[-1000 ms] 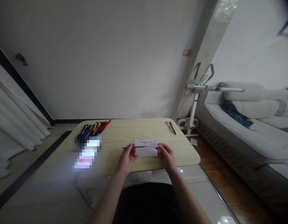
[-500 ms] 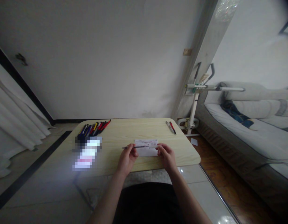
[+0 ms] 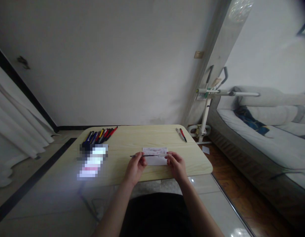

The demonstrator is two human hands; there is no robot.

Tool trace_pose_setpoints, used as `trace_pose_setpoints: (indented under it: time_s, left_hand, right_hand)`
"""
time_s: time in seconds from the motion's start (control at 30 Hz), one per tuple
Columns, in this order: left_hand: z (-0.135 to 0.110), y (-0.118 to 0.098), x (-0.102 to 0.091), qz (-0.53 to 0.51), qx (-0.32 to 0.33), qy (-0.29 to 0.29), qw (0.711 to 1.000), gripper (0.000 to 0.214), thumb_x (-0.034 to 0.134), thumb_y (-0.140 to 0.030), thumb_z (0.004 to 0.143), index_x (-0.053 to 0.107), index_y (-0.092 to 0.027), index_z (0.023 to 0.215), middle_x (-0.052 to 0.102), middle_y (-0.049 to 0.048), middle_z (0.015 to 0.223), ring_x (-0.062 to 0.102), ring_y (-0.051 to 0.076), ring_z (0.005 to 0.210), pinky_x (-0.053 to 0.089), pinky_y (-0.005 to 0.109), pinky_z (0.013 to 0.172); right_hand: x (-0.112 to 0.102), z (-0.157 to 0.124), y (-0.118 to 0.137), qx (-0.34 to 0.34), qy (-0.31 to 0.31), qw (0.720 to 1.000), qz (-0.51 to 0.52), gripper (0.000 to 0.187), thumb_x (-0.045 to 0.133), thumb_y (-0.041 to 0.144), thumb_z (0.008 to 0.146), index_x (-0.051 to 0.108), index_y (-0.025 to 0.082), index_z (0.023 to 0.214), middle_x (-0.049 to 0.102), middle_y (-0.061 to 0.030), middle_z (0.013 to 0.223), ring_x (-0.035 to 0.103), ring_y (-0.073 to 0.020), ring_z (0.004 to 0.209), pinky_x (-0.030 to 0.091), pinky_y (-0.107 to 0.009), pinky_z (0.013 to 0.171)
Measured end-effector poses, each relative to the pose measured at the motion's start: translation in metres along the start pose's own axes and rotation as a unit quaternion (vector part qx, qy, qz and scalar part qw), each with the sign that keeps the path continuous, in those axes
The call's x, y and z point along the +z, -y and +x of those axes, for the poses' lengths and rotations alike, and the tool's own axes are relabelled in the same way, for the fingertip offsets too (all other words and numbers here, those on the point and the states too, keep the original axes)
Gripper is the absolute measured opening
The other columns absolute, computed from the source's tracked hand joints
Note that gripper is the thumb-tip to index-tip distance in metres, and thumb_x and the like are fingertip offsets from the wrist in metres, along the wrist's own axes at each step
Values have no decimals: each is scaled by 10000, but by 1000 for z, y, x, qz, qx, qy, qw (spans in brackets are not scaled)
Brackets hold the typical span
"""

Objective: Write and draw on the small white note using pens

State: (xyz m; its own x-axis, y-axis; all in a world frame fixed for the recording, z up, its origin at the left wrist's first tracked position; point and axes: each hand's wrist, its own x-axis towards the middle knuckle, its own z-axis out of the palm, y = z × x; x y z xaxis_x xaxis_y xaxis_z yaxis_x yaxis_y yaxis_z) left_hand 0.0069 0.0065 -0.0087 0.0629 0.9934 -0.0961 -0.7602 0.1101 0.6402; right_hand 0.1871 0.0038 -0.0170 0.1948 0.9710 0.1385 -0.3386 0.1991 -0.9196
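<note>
A thin pen (image 3: 150, 155) is held level above a sheet of paper (image 3: 156, 161), its left part dark and its right part pale or clear. My left hand (image 3: 136, 166) is closed in a pinch on the dark part, and a dark tip pokes out past the fingers. On the pale end, my right hand (image 3: 176, 163) pinches with thumb and fingers. Printing or scribbles run along the top of the white paper, which lies flat on the table between both hands. Whether the pen is one piece or two is too small to tell.
Several pens and markers (image 3: 99, 135) lie in a row at the table's back left. Nearer me glows a blurred-out bright screen (image 3: 93, 162). A red pen (image 3: 182, 135) and a grey pen (image 3: 179, 134) rest at the back right of the wooden table (image 3: 132, 138).
</note>
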Motion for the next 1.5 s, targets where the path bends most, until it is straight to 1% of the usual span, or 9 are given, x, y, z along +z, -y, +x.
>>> trace_pose_setpoints:
  time_s: [0.2,0.4,0.8,1.0,1.2,1.4,1.5]
  left_hand:
    - [1,1,0,19,4,-1,1000,170,636,-260,669,583,-127,760,532,-16,599,483,64,520,362,193,477]
    - [-1,1,0,37,7,12,999,155,612,-259,693,578,-129,769,518,-20,583,479,66,520,364,198,483]
    - [1,2,-2,31,6,8,999,158,635,-251,669,565,-134,749,538,-17,625,486,61,531,363,191,484]
    - [0,2,-1,38,3,19,999,145,607,-252,697,571,-135,774,529,-20,602,485,63,531,368,195,493]
    - [0,1,-1,36,-2,4,999,159,624,-251,679,578,-133,775,536,-16,618,492,64,541,371,192,490]
    - [-1,2,-1,33,3,16,999,145,617,-240,687,575,-131,774,537,-14,631,495,64,553,371,188,487]
    - [-1,2,0,42,2,15,999,166,624,-258,678,577,-131,775,529,-18,604,492,66,537,374,193,487]
  right_hand:
    - [1,-1,-1,-4,0,999,-36,208,642,318,641,610,170,784,603,-2,626,439,-77,454,349,-217,456]
    - [0,0,-4,-9,8,998,-59,215,645,312,648,609,170,805,605,-8,636,442,-82,462,360,-216,460]
    - [-2,-1,-5,-9,24,997,-70,216,655,300,642,608,171,810,621,-12,639,462,-86,467,376,-217,456]
    - [-2,-1,-4,-13,27,997,-75,214,647,296,654,605,173,824,622,-12,650,461,-83,473,375,-215,462]
    - [-1,-1,-3,-9,24,997,-78,209,644,295,655,603,172,818,617,-10,637,460,-84,469,364,-213,455]
    - [0,-2,-2,-15,25,998,-63,201,643,291,651,605,174,810,616,-9,626,456,-84,464,363,-217,455]
    - [0,-2,-3,-18,19,998,-61,204,646,292,644,606,174,806,618,-9,627,453,-82,459,363,-218,451]
